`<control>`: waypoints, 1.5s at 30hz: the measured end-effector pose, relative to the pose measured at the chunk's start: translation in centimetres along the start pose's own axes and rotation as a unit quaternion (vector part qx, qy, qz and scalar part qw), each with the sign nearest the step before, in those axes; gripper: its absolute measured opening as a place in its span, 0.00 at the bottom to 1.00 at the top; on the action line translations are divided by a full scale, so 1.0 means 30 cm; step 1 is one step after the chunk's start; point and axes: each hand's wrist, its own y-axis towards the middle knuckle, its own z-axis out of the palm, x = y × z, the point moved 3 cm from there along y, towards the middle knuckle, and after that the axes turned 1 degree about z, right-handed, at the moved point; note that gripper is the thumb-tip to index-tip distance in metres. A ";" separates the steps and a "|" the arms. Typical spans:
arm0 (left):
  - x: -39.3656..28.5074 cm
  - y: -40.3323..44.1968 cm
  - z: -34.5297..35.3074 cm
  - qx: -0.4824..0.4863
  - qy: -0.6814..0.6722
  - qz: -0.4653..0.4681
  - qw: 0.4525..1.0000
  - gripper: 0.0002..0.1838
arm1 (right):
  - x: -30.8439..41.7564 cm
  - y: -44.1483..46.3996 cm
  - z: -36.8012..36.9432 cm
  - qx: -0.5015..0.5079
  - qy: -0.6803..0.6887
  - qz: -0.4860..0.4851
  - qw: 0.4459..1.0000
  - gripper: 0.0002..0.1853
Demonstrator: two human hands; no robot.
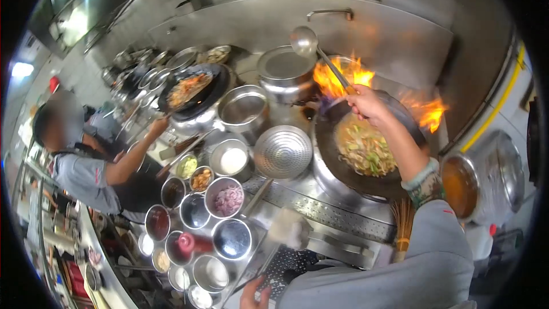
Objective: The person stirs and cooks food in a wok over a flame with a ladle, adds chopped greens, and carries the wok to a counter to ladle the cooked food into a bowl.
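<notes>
My right hand (367, 105) is wrapped round the handle of a long metal ladle (303, 40). The ladle's bowl is raised at the far side, above the burners. Below my right forearm sits a big dark wok (357, 182) with sliced, pale and green food (367, 147) in it. Flames (343, 77) rise behind the wok's rim, and more flare on its right. At the bottom edge my left hand (254, 296) shows only in part, fingers apart, near the seasoning pots and a thin dark rod. Nothing is visible in it.
A perforated strainer (283, 151) lies left of the wok. Several metal pots hold chopped onion (227, 200), powders and sauces; a red squeeze bottle (186, 243) stands among them. A co-worker (91, 177) handles another wok (200, 100) at left. A bamboo brush (403, 226) stands front right.
</notes>
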 end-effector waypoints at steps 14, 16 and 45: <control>0.115 -0.212 0.036 -0.121 0.022 -0.149 0.981 0.18 | 0.023 0.326 0.136 0.063 -0.085 0.027 0.994 0.06; 0.089 -0.187 0.017 -0.108 0.050 -0.166 0.979 0.18 | 0.021 0.348 0.105 -0.022 -0.333 -0.091 0.938 0.11; 0.092 -0.189 0.017 -0.106 0.077 -0.142 0.981 0.18 | 0.357 0.702 -0.058 0.145 0.513 0.093 0.841 0.08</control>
